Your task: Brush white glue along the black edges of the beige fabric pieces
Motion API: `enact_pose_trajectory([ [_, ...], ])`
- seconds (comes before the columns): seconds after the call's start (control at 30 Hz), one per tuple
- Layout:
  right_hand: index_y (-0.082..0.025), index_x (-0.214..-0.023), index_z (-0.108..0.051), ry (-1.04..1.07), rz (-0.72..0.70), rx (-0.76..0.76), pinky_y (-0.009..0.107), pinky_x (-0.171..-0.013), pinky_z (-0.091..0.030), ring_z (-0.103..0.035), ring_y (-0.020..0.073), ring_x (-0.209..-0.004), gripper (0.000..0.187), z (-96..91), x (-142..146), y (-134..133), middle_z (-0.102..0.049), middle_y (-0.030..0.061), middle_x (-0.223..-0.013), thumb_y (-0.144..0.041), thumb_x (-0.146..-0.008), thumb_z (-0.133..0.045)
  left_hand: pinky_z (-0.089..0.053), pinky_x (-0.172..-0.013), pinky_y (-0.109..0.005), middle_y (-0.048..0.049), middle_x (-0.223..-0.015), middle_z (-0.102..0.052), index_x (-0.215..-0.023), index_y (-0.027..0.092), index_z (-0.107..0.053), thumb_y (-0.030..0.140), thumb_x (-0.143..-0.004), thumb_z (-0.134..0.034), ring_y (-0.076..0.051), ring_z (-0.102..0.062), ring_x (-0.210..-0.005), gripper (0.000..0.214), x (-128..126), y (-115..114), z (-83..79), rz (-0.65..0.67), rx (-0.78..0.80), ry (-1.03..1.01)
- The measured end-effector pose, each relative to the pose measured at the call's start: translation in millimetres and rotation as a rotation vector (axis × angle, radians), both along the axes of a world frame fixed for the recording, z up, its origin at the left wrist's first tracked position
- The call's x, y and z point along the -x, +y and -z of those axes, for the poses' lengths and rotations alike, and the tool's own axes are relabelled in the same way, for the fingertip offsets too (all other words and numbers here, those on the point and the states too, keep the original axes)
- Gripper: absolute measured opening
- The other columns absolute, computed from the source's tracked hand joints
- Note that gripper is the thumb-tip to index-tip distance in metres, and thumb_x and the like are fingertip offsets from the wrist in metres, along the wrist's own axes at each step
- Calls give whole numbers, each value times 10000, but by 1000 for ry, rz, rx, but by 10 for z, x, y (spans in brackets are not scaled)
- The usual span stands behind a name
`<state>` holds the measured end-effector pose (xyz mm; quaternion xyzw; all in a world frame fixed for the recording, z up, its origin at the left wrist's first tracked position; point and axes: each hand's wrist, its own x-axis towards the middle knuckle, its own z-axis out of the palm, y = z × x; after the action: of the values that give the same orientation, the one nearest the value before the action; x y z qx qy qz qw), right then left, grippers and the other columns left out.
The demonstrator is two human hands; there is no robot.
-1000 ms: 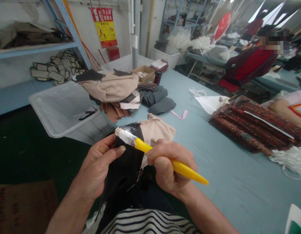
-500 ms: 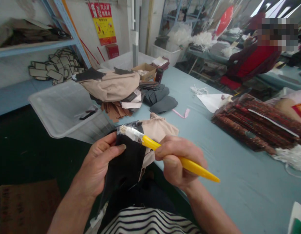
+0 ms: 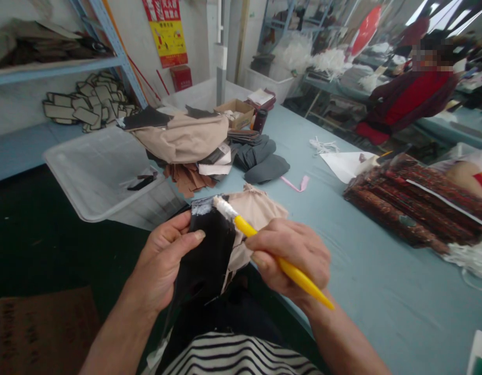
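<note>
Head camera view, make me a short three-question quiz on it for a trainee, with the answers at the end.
1. Which hand holds the brush? A) left B) right C) both
2. True or false: the left hand holds the black material with its thumb on top.
3. Fill the gap: seen from the camera, the white smear lies near the black material's ____ edge (near or far).

Key:
1. B, the right hand
2. True
3. far

Textile workshop, shown by a blue-covered worktable (image 3: 342, 250) and the fabric pieces (image 3: 266, 167) piled upon it. Left of the worktable stands a laden shelf (image 3: 69, 67); beyond it, a co-worker (image 3: 415, 101) sits among further tables (image 3: 444, 132).
</note>
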<state>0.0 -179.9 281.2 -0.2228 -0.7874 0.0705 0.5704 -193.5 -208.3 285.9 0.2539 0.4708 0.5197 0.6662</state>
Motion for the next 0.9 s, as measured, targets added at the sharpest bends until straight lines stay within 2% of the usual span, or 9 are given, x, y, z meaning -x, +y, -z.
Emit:
enact_pose_trajectory([
  [0.17, -174, -1006, -636, -97, -6, -25, 297, -525, -406, -525, 117, -520, 194, -16, 337, -1, -603, -20, -659, -269, -1118, -509, -573, -621, -153, 7, -796, -815, -966, 204, -850, 222, -698, -944, -121, -706, -630, 284, 29, 102, 15, 1, -80, 80],
  [0.33, -198, -989, -628, 27, -66, 28, 261, -541, -444, -562, 101, -525, 240, 31, 551, 54, -619, -24, -659, -302, -1139, -472, -539, -564, -137, 38, -654, -743, -759, 194, -811, 245, -588, -996, -92, -629, -557, 257, 178, 158, 101, -72, -55, 65],
  [0.4, -204, -989, -641, 153, -74, 61, 253, -526, -444, -562, 101, -523, 274, 89, 554, 65, -625, -24, -655, -336, -1145, -460, -578, -599, -175, 7, -718, -784, -832, 187, -830, 256, -607, -988, -123, -672, -590, 284, 271, 166, 166, -66, -27, 49],
  [0.5, -207, -1094, -678, 247, 1, 111, 249, -541, -484, -589, 111, -532, 222, 216, 460, 88, -651, -23, -673, -317, -1133, -490, -634, -689, -280, -49, -834, -829, -1069, 185, -846, 298, -737, -921, -200, -746, -676, 358, 444, 162, 275, 41, -17, 32],
  [0.63, -207, -1238, -671, 70, 200, 112, 286, -705, -595, -746, 163, -766, 213, 358, 340, 183, -781, 51, -912, -204, -1097, -511, -626, -735, -304, -78, -922, -841, -1192, 201, -832, 366, -888, -813, -253, -779, -811, 347, 702, 123, 395, 193, -82, 117],
  [0.7, -215, -1209, -661, -59, 235, 99, 326, -849, -617, -775, 193, -993, 211, 373, 370, 247, -803, 94, -1110, -185, -1092, -488, -624, -752, -315, -87, -956, -841, -1211, 205, -832, 400, -929, -770, -263, -774, -838, 349, 822, 89, 447, 270, -123, 197],
  [0.77, -237, -1132, -652, -174, 220, 97, 391, -1022, -583, -746, 210, -1146, 199, 355, 460, 302, -798, 87, -1194, -238, -1112, -453, -625, -786, -327, -91, -995, -840, -1224, 214, -832, 424, -953, -735, -273, -767, -870, 356, 938, 49, 504, 288, -163, 294],
  [0.83, -253, -1058, -624, -236, 176, 99, 444, -1107, -537, -734, 222, -1172, 242, 336, 579, 339, -804, 72, -1173, -381, -1132, -432, -621, -836, -326, -87, -1050, -837, -1217, 237, -840, 438, -957, -722, -283, -759, -929, 349, 1059, 14, 564, 245, -187, 404],
  [0.9, -256, -1015, -577, -229, 108, 127, 385, -1007, -581, -760, 198, -1052, 310, 346, 692, 360, -806, 68, -1128, -513, -1121, -440, -613, -842, -302, -69, -1053, -834, -1182, 267, -856, 455, -950, -724, -277, -750, -937, 326, 1180, -2, 613, 227, -216, 504],
])
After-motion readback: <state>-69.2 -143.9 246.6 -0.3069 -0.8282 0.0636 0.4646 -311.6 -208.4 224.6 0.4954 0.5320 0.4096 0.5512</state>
